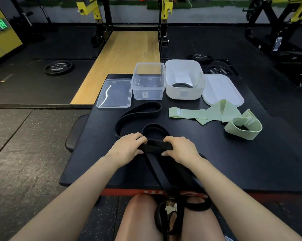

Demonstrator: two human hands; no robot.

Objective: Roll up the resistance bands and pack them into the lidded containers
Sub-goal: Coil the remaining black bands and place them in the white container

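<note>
The long black rubber resistance band [138,110] is gripped by left hand [129,146] and right hand [180,147], rolling begun; further tight turns are probably needed.

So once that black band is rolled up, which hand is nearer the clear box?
Probably the left hand: the clear box stands up and left of the black band, on that hand's side. The right hand sits nearer the white tub.

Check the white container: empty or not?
Not empty: a rolled black band lies in the open white container.
</note>
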